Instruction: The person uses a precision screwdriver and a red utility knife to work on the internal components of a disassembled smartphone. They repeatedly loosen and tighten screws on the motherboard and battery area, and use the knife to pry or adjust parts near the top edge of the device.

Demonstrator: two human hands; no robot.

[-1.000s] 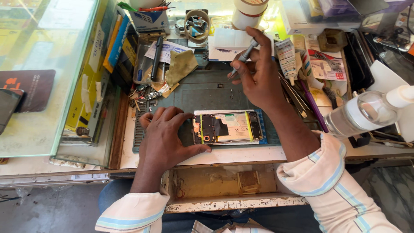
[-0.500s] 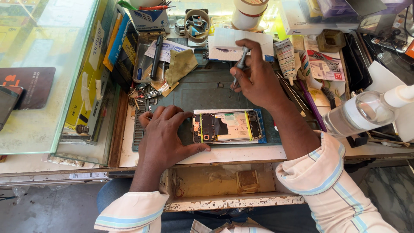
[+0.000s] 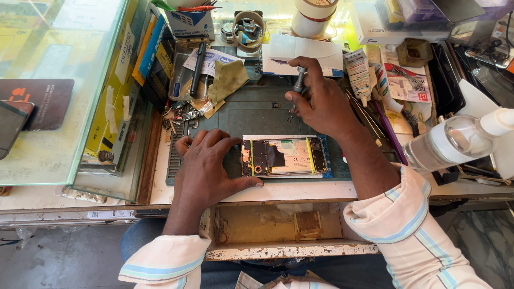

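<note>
Opened phone (image 3: 282,156) lies flat, back cover off, insides facing up, at the front edge of a dark green work mat (image 3: 251,109), long side running left to right, on a thin blue sheet. Camera ring sits at its left end; yellow strips cross the body.

Left hand (image 3: 206,166) rests palm down on the mat just left of the phone, fingers spread, thumb along the lower left corner, fingertips touching the phone's left end. It grips nothing, only presses and steadies.

Right hand (image 3: 321,99) is further back on the mat, apart from the phone, fingers pressed together around a small grey screwdriver (image 3: 297,84), tip pointing down toward the mat. Tiny dark bits lie on the mat near the tip, too small to identify.

Around: black pen (image 3: 197,69) and olive cloth (image 3: 227,79) at back left, loose small metal parts (image 3: 182,112) beside them, tape rolls (image 3: 313,16) at the back, glue tube (image 3: 357,75) at right, clear spray bottle (image 3: 455,142) far right, glass counter (image 3: 59,91) left, open wooden drawer (image 3: 284,230) below the bench edge
</note>
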